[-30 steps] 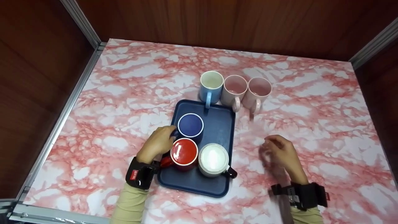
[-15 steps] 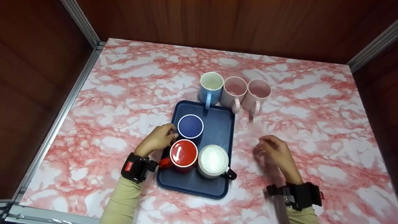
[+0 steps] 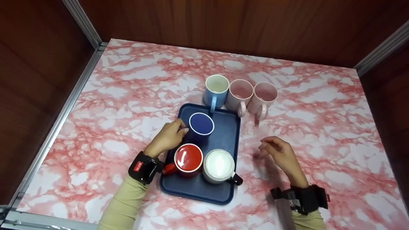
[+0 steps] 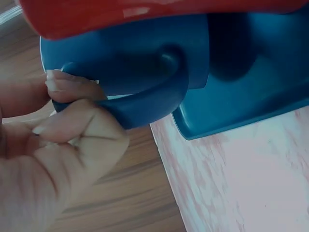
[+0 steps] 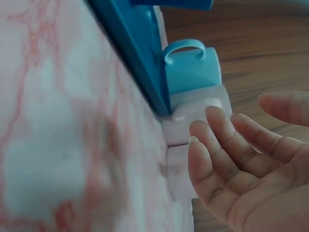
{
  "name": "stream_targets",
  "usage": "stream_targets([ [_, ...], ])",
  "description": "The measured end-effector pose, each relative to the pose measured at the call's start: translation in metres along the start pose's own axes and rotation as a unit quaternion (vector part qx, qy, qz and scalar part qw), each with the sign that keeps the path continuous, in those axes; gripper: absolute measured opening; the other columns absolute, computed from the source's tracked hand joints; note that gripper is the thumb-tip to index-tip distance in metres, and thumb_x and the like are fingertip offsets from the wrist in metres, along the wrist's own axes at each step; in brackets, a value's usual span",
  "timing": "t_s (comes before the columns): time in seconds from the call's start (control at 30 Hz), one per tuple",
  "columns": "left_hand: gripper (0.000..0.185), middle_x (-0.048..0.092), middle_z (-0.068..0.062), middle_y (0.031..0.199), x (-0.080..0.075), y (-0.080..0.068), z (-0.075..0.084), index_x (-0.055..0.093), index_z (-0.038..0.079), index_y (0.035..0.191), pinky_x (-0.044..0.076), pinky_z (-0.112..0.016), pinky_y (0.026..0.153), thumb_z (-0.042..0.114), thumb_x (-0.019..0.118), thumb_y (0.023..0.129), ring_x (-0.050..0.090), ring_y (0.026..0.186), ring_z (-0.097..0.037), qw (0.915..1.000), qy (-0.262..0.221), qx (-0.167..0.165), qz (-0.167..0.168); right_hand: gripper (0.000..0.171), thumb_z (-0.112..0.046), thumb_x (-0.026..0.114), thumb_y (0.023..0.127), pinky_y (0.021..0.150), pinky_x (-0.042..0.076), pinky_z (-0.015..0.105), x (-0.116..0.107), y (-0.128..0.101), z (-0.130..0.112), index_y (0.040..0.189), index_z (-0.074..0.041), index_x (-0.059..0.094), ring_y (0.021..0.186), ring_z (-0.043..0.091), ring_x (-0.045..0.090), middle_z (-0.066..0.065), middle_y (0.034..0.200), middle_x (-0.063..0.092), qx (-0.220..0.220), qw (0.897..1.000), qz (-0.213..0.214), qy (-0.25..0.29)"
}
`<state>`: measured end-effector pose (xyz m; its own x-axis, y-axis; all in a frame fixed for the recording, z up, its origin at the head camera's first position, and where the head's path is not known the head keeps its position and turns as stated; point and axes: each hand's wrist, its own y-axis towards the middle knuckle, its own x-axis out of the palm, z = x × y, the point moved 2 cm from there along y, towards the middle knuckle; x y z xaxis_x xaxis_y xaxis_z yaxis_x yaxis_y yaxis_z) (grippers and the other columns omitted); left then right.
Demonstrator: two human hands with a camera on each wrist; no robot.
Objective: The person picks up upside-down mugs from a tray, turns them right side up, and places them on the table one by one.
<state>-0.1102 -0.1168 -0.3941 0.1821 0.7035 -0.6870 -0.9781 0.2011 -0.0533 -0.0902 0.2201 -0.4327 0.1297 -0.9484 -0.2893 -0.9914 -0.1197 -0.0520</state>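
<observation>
With thumb and fingers, my left hand (image 3: 167, 136) pinches the handle of the dark blue mug (image 3: 201, 124) over the left side of the blue tray (image 3: 223, 131). The left wrist view shows the grip on the curved handle (image 4: 149, 104) closely, with a dark shadow on the tray past the mug's base. A red mug (image 3: 188, 157) stands just nearer on the tray, its handle to the left. Beside it is a white mug (image 3: 219, 165) with a black handle. My right hand (image 3: 282, 156) hovers right of the tray, fingers loosely bent, holding nothing.
Behind the tray stand a light blue mug (image 3: 216, 91) and two pink mugs (image 3: 240, 92) in a row, handles toward me. The light blue handle reaches over the tray's far rim. Brown wooden panels (image 3: 223, 25) border the marbled table (image 3: 127, 95).
The left hand has taken the dark blue mug's handle and shifted the mug a little right and away from me, now slightly tilted. The right hand has drifted slightly left.
</observation>
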Motion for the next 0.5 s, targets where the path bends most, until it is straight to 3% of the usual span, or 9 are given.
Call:
stream_targets([
  [0.2,0.009,0.054,-0.007,0.071,-0.002,0.001,0.006,0.054,0.002,0.083,0.041,-0.035,0.067,0.009,0.055,0.089,0.053,0.071,-0.025,0.9997,-0.004,-0.011,0.023,0.019,-0.005,0.056,0.090,0.071,0.051,0.032,0.004,-0.006,-0.016,0.102,0.009,0.058,0.078,0.024,0.061,0.023,0.085,0.062,-0.018,0.999,-0.013,0.039],
  [0.5,0.013,0.052,-0.003,0.066,-0.014,0.005,0.026,0.056,-0.001,0.086,0.040,-0.031,0.062,0.011,0.054,0.090,0.051,0.066,-0.021,0.9929,-0.079,-0.044,0.077,0.016,0.000,0.054,0.090,0.070,0.051,0.031,0.016,-0.014,-0.045,0.098,0.013,0.058,0.075,0.024,0.062,0.021,0.082,0.063,-0.075,0.992,-0.045,0.088],
])
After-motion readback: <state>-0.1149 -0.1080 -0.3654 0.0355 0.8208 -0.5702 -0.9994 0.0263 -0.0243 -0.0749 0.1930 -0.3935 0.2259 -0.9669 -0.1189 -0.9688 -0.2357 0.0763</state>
